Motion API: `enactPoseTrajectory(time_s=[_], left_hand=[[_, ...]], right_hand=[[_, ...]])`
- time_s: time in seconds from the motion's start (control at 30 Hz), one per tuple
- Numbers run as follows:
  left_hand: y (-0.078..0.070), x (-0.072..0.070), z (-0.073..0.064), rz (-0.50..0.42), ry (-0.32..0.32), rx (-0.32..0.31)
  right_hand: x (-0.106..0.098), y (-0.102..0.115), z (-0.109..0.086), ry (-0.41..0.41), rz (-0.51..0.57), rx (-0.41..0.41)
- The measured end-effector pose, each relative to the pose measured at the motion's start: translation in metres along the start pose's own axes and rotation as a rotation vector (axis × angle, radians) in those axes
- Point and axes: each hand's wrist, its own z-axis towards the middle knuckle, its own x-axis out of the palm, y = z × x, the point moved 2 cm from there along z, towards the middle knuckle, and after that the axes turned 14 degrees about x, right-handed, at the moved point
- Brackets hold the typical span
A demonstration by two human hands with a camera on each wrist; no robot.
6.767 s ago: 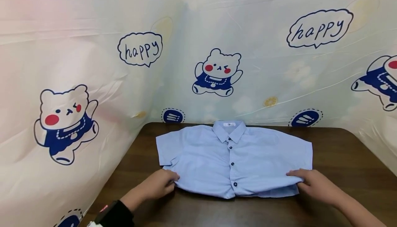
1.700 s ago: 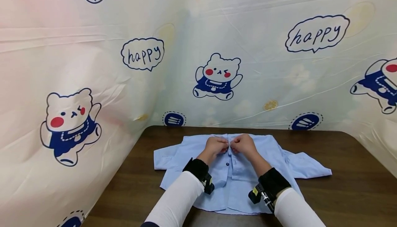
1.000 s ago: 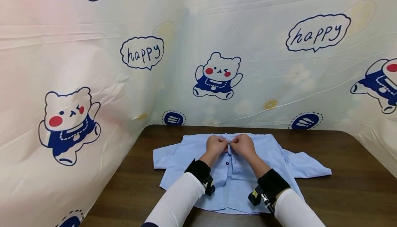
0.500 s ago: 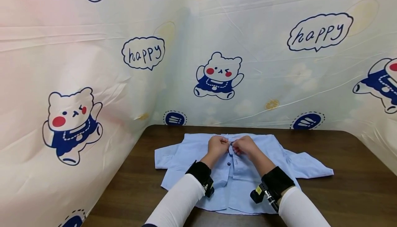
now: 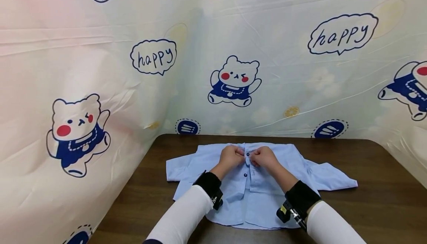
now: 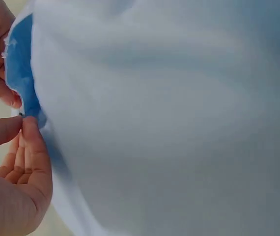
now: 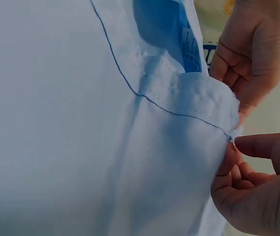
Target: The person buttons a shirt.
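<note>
A light blue short-sleeved shirt (image 5: 277, 207) lies front up on the table, its sleeves spread to both sides. At the top of its front opening, my left hand (image 5: 231, 157) pinches the cloth edge from the left. Opposite it, my right hand (image 5: 265, 157) pinches the edge between thumb and forefinger. One dark button (image 5: 248, 154) shows in the narrow gap between the hands, and a lower button (image 5: 245, 175) sits below it. Both wrist views show the left hand (image 6: 19, 177) and right hand (image 7: 258, 182) with fingertips close together at the cloth edge.
The brown wooden table (image 5: 377, 207) extends around the shirt. Behind it hangs a pale curtain (image 5: 283, 33) printed with bears and "happy" bubbles. Each wrist wears a black strap (image 5: 209, 184) with a small camera; white sleeves cover the forearms.
Earliest, both hands gripped the shirt's near edge and its collar showed. Since then both hands have moved to the upper front opening. Lately the right hand has shifted slightly right, uncovering the upper button.
</note>
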Motion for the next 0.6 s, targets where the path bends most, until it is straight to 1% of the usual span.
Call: enactPoseTrajectory(time_s=[0.1,0.17,0.23,0.27,0.33,0.4,0.47,0.53,0.6], left_hand=[[-0.004,-0.007,-0.006,0.067,0.055,0.029],[-0.006,-0.011,-0.011,0.107,0.11,0.051],[-0.007,-0.013,-0.018,0.135,0.165,0.071],[-0.008,-0.014,-0.022,0.142,0.188,0.073],[-0.01,-0.013,-0.029,0.163,0.223,0.084],[-0.012,-0.011,-0.035,0.189,0.232,0.1],[-0.014,-0.008,-0.04,0.238,0.224,0.125],[-0.016,-0.005,-0.043,0.306,0.206,0.165],[-0.018,-0.002,-0.046,0.351,0.195,0.179]], right_hand=[[-0.007,0.004,-0.011,-0.005,-0.097,-0.058],[-0.01,0.006,-0.018,0.006,-0.15,-0.087],[-0.012,0.006,-0.027,-0.002,-0.221,-0.128],[-0.012,0.006,-0.031,-0.014,-0.257,-0.145],[-0.01,0.005,-0.039,-0.065,-0.348,-0.182],[-0.006,0.005,-0.047,-0.126,-0.437,-0.202],[-0.002,0.005,-0.053,-0.173,-0.504,-0.205],[0.002,0.005,-0.058,-0.205,-0.547,-0.209],[0.006,0.005,-0.06,-0.222,-0.564,-0.223]])
